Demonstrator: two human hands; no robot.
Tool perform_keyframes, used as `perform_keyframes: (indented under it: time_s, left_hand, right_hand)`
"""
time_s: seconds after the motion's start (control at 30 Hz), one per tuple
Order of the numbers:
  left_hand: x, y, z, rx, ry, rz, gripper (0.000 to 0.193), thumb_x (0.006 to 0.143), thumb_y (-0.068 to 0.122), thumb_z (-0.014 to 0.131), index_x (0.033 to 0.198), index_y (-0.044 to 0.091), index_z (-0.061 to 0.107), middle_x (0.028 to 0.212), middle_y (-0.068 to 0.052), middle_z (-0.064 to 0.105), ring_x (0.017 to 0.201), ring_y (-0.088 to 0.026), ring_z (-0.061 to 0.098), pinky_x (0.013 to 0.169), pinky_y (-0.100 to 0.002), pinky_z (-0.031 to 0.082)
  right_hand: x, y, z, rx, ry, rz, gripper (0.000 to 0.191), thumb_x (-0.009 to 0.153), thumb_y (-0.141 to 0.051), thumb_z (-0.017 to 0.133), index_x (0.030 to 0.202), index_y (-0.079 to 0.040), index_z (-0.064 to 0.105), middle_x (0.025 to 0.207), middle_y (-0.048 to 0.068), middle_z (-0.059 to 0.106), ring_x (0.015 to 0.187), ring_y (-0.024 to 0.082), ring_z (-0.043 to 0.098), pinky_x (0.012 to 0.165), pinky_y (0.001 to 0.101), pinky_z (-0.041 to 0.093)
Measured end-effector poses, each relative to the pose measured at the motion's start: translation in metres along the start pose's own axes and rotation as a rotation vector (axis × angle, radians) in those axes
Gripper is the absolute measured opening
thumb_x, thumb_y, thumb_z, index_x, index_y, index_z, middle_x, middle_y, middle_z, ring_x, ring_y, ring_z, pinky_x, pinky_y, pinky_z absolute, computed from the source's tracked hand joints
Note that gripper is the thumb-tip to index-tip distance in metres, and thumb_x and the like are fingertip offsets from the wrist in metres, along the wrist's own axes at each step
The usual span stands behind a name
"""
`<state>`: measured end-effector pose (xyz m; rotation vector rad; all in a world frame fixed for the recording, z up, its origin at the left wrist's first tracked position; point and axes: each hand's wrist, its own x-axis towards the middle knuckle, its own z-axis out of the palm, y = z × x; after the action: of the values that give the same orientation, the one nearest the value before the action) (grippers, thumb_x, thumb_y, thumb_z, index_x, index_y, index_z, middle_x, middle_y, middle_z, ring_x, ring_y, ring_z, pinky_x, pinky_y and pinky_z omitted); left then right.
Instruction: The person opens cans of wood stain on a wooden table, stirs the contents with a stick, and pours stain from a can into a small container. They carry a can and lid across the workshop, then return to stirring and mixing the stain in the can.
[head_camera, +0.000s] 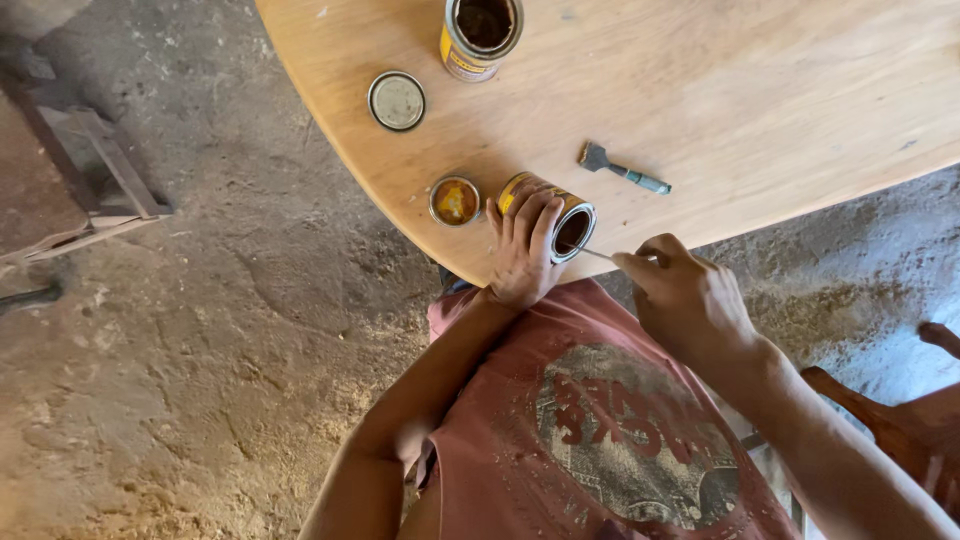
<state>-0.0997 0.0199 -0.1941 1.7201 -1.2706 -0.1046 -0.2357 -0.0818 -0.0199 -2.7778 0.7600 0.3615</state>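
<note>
floor (200, 330): dusty bare earth, sawdust at 4 o'clock | desk (760, 90): pale rounded wood at 1 o'clock | wooden frame (100, 190) at 9 o'clock | daylight

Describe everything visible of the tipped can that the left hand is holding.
The tipped can is a small metal tin with a yellow and brown label, lidless, lying tilted near the wooden tabletop's edge. Its open mouth faces the right hand, showing a dark inside. The left hand grips its side from above. A thin stick, pinched by the right hand, reaches its rim.
</note>
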Motion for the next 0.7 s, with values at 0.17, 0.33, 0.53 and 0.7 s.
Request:
perform_keyframes:
  time_s: [0.17, 0.33, 0.53, 0.7]
  left_hand:
    - [-0.005, 0.002, -0.005, -0.049, -0.045, -0.069, 0.101, 0.07, 0.023, 0.094, 0.15, -0.001, 0.037, 0.143, -0.021, 0.041, 0.136, -0.043, 0.042, 0.114, -0.073, 0.026]
    - [-0.004, 0.007, 0.019, -0.184, 0.115, 0.004, 0.09, 0.076, 0.018, 0.089, 0.148, 0.004, 0.037, 0.141, -0.018, 0.04, 0.134, -0.037, 0.044, 0.116, -0.062, 0.036]
    - [-0.006, 0.014, 0.022, -0.054, -0.015, -0.061, 0.094, 0.07, 0.005, 0.082, 0.149, 0.0, 0.033, 0.15, -0.021, 0.044, 0.143, -0.038, 0.047, 0.12, -0.068, 0.029]
    - [0.0, 0.019, 0.012, -0.103, -0.065, -0.029, 0.092, 0.07, 0.016, 0.083, 0.146, 0.0, 0.034, 0.143, -0.022, 0.047, 0.135, -0.04, 0.049, 0.114, -0.07, 0.027]
  right_hand:
    - [0.002, -0.002, 0.017, 0.405, 0.303, -0.088, 0.01, 0.091, -0.008, 0.078, 0.099, -0.002, 0.074, 0.094, 0.014, 0.075, 0.075, 0.016, 0.074, 0.058, 0.0239, 0.061]
    - [0.015, -0.004, 0.042, 0.642, 0.312, -0.136, 0.014, 0.093, -0.005, 0.074, 0.106, -0.001, 0.073, 0.101, 0.015, 0.075, 0.085, 0.02, 0.075, 0.071, 0.0251, 0.061]
    - [0.007, 0.005, 0.042, 0.306, 0.297, -0.129, 0.012, 0.096, 0.003, 0.07, 0.107, 0.005, 0.074, 0.093, 0.02, 0.074, 0.07, 0.02, 0.073, 0.051, 0.0218, 0.058]
    - [-0.009, 0.02, 0.048, 0.137, 0.414, -0.175, 0.016, 0.096, 0.005, 0.063, 0.11, 0.005, 0.07, 0.087, 0.015, 0.072, 0.072, 0.023, 0.071, 0.066, 0.0342, 0.061]
